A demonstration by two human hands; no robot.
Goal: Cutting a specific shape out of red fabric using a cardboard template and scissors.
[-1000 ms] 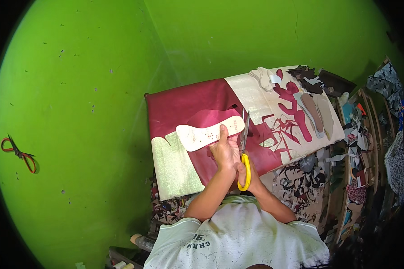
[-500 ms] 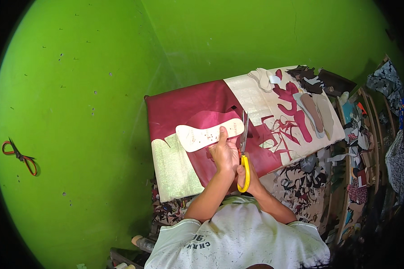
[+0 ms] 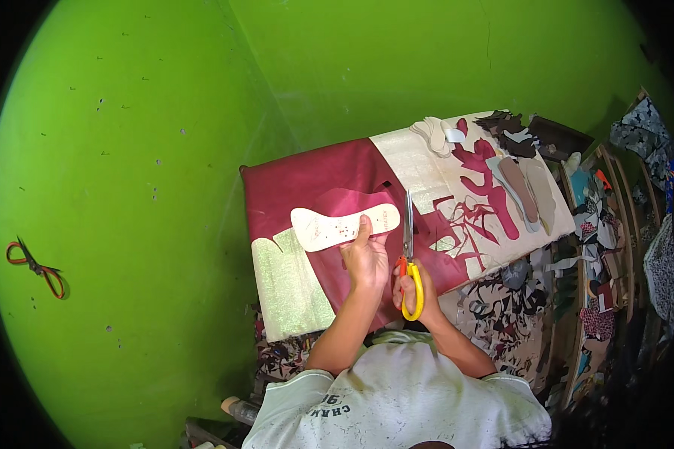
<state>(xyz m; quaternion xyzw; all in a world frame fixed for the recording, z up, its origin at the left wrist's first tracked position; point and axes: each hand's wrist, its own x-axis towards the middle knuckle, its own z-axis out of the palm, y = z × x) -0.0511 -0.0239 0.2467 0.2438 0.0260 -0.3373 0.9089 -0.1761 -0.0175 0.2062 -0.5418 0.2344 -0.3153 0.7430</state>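
Note:
My left hand point(image 3: 366, 262) is closed on a white sole-shaped pattern point(image 3: 318, 228) marked with small dark spots, its thumb pressed on top. Burgundy sheet material point(image 3: 307, 173) lies behind and below the pattern; whether the fingers underneath also grip it is hidden. My right hand point(image 3: 428, 290) is wrapped round the yellow and orange handles of a pair of scissors point(image 3: 414, 299). The blades point away from me, nearly together, just right of the pattern's end and apart from it.
Burgundy offcuts point(image 3: 502, 209), pale sole shapes point(image 3: 432, 136) and dark scraps point(image 3: 508, 131) lie on the table's right part. Red-handled scissors point(image 3: 34, 266) hang on the green wall point(image 3: 150, 247) at left. Shelves point(image 3: 610, 194) with scraps stand at right.
The scissor blades have come together and moved slightly away from the pattern. My left hand and the pattern have shifted a little left, widening the gap between my hands.

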